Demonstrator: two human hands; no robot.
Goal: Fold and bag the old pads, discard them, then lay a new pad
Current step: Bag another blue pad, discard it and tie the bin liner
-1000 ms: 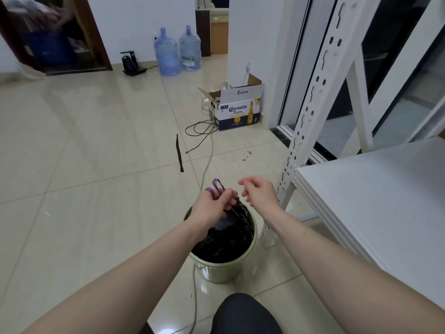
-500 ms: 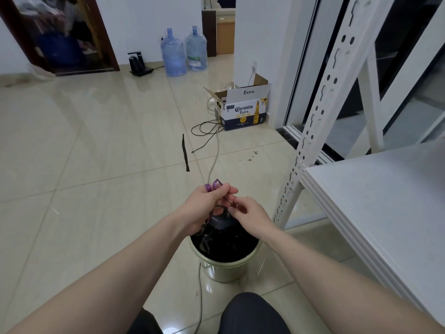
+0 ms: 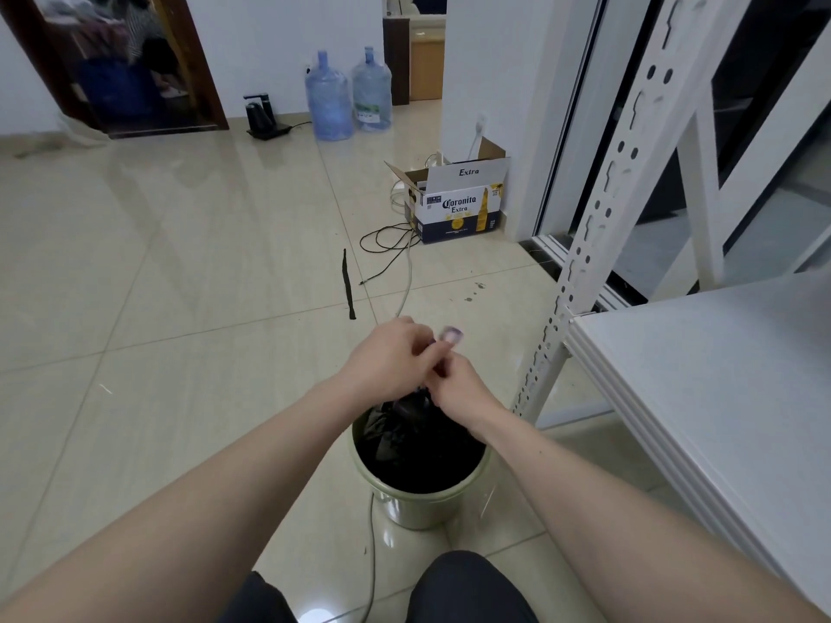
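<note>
Both hands, left (image 3: 391,357) and right (image 3: 458,384), curled, pinching black bag (image 3: 418,438) top over bin (image 3: 418,501); now pressed closer together, lifted slightly.

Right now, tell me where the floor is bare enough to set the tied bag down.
Bare tiles lie left of the green bin, up to the black strip. The white shelf board right of it is bare too. Cables crowd the floor before the beer box.

The black plastic bag (image 3: 418,442) sat stuffed inside the pale green bin (image 3: 418,503) on the tile floor, all crinkled and glossy, filling it nearly to the rim, with its top gathered up into a bunched neck that stuck out above the bin.
</note>
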